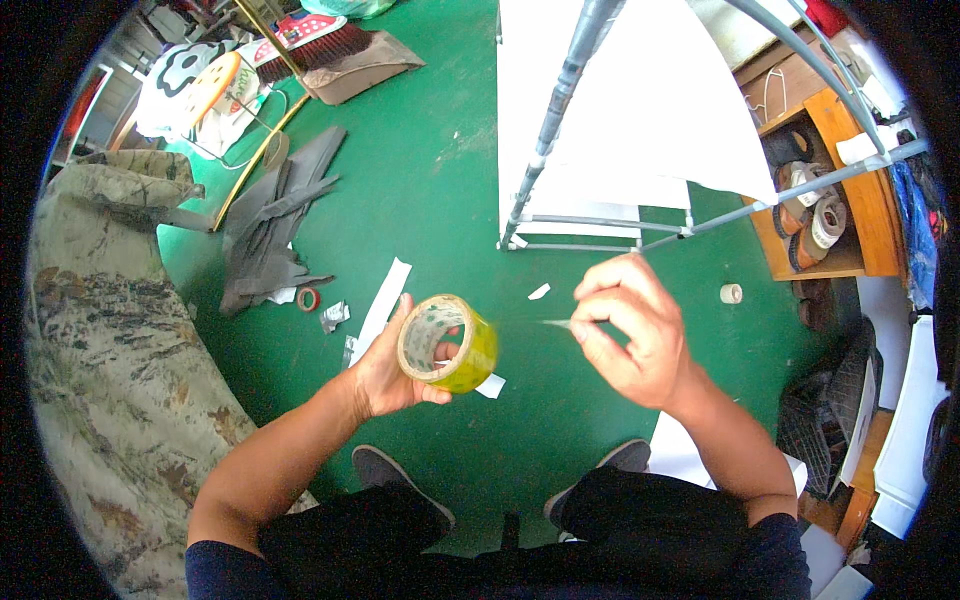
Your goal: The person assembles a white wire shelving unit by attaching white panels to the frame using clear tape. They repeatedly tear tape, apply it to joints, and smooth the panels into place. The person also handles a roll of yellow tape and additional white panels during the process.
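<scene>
Green workshop floor (440, 170) underfoot, littered with grey offcuts (270, 220), a white paper strip (382, 297), two small tape rolls, one red (309, 298) and one pale (731, 293), and a broom (320, 45) by the far wall. Camouflage tarpaulin (90, 330) heaped along the left side; white panel (640, 110) on a grey metal tube frame (560, 110) straight ahead; wooden shelf (850, 180) with more rolls to the right.

Seen from above, mid-pull: roll of clear yellowish packing tape (448, 342) held at waist height over the floor, between the two hands and above the grey shoes (400, 480). Left hand (395, 365) curled around the roll, thumb hooked through the cardboard core, fingers wrapped behind the outer face. Right hand (630, 330) drawn off to the right, well apart from the roll, thumb and forefinger pressed together on the free end of the tape (556, 323), remaining fingers folded loosely into the palm. Tape strip between them nearly invisible, only a thin pale glint near the pinch.

Left forearm angled up from the lower left, wrist bent inward; right forearm rising from the lower right, wrist cocked toward the roll. Both elbows kept close to the body.

Likely hazards, judged from the pose: a narrow fingertip pinch slipping and letting the end snap back onto the roll; a slack or twisted strip folding onto itself and sticking; an uneven pull splitting the tape lengthways; a loose end drifting down onto the scraps or gritty floor and picking up dirt.
</scene>
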Demonstrator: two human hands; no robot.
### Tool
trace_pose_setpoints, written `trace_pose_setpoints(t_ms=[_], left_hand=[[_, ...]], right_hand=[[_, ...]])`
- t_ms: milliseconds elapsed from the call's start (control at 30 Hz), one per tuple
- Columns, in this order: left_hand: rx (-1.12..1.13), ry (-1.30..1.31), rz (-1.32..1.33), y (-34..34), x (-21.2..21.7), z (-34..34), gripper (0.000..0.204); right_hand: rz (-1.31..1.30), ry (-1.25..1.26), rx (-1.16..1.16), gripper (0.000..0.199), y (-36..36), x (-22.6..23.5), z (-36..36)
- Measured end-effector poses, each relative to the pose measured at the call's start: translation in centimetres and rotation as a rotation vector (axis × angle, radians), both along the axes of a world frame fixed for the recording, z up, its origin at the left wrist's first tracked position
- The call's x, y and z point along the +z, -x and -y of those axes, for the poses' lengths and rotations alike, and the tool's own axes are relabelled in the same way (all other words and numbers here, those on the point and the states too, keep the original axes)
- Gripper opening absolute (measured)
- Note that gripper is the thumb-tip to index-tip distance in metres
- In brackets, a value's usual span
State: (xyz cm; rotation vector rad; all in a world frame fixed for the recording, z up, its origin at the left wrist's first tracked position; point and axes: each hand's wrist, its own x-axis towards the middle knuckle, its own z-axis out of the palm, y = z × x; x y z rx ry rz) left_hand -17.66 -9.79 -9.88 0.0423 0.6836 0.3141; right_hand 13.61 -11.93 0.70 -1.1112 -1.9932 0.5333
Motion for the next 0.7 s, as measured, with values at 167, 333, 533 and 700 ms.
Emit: trace_pose_setpoints(t_ms=[167, 333, 533, 700], left_hand=[[-0.177, -0.332, -0.115, -1.6, 1.0, -0.4, 0.089], [-0.32, -1.166, -0.364, -3.7, 3.3, -1.1, 0.085], [-0.416, -1.814, -0.425, -7.3, 5.6, -2.2, 0.088], [-0.372, -1.504, -0.378, -8.8, 5.6, -0.2, 0.073]], right_hand=[[0.148, -0.038, 0.141, 0.014, 0.8, 3.6, 0.7], [0.374, -0.107, 0.097, 0.017, 1.2, 5.2, 1.1], [0.513, -0.077, 0.094, 0.017, 0.4, 6.1, 1.2], [0.35, -0.084, 0.002, 0.015, -0.5, 6.7, 1.4]])
